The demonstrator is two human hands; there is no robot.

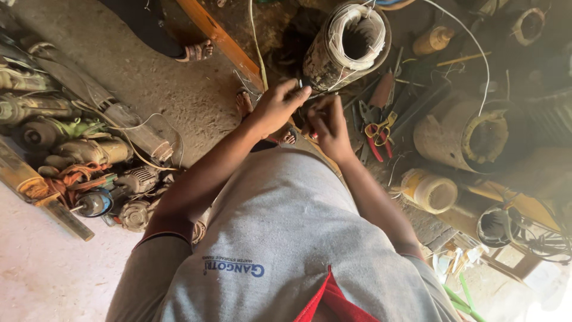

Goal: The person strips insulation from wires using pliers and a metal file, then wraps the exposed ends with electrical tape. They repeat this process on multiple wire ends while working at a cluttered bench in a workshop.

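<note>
Looking down from my head, I had both hands raised just below the big motor core (pixel 348 45), the dirty cylinder whose open end was packed with pale wire windings. My left hand (pixel 275 108) was pinched together, thumb and fingertips closed on a thin wire (pixel 326 94) that ran toward the base of the core. My right hand (pixel 328 126) sat just beside it, fingers curled shut on the same thin wire, though how firmly I could not tell.

Just right of the core lay a pair of red-handled pliers (pixel 376 132) with other tools scattered around them on the dark floor. Further right of the core lay a second cylinder (pixel 462 134), rusty, with a yellowish ring of windings at its open end, and a white cord (pixel 476 48) curved down to it. Below that one, well apart from the core, sat a pale yellow tub (pixel 430 191) lying on its side. Up right of the core stood a small tan bottle (pixel 433 40).

Well left of the core, a heap of old motors and power tools (pixel 89 161) lay on the concrete. An orange wooden bar (pixel 220 39) slanted down just left of the core. My grey shirt (pixel 292 250) carried a small blue printed label on the chest, with a red collar edge beneath it.
</note>
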